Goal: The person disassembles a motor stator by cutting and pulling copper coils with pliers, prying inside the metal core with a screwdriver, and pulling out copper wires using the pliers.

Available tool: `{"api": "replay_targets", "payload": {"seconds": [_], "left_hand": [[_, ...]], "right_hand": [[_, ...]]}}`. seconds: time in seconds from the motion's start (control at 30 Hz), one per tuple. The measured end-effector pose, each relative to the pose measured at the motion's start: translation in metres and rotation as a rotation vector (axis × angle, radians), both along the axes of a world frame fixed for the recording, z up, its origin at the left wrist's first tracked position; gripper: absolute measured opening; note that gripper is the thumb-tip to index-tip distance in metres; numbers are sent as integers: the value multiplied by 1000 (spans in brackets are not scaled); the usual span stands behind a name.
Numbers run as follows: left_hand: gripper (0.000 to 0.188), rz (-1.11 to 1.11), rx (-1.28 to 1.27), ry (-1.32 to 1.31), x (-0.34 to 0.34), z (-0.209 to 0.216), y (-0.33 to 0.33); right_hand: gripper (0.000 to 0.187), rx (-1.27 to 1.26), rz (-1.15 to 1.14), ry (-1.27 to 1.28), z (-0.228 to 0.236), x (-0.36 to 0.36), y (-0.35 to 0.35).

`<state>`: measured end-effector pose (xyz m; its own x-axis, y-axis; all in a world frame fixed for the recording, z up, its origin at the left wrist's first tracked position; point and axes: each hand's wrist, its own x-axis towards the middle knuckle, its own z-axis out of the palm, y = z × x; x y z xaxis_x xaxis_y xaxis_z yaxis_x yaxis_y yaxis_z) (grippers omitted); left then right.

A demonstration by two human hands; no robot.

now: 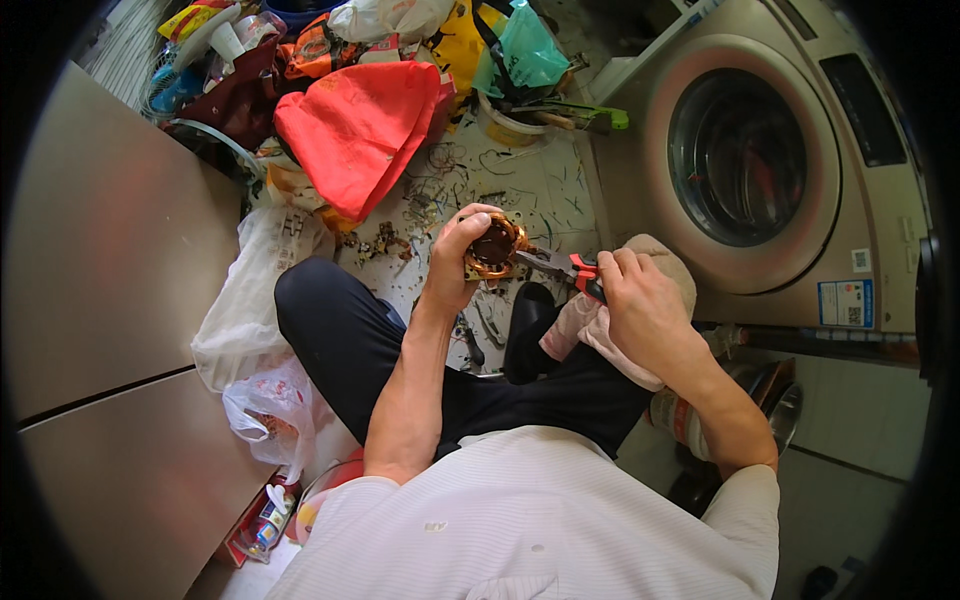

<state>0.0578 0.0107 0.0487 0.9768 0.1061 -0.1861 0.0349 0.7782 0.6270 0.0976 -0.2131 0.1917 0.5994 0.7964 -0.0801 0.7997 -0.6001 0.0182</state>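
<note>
Left hand (458,250) had its fingers clamped on a copper-wound ring (517,240); right hand (640,300), fingers curled together, gripped red-handled pliers (578,270)!

Soft, fairly bright light from outside the view covers the floor (572,222); shadow fills the hollow of the copper-wound ring (518,236) and the lower right. Reddish glare smears the upper of 2 metallic panels (130,250), reflections gloss the round washer door (737,152), and straight edges bend toward a black rim.
</note>
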Motion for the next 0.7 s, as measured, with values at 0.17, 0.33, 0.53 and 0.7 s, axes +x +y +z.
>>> {"api": "replay_targets", "payload": {"seconds": [0.17,0.33,0.53,0.7], "left_hand": [[32,-64,66,23,1,5,9],[32,-147,-18,63,-2,8,9],[37,-197,55,15,-1,-1,15],[34,-295,-125,135,-5,-3,12]], "right_hand": [[41,-46,62,19,-9,17,-3],[52,48,242,-56,-26,28,-12],[50,-42,231,-45,-36,24,-9],[52,134,366,-149,-47,36,-3]]}}
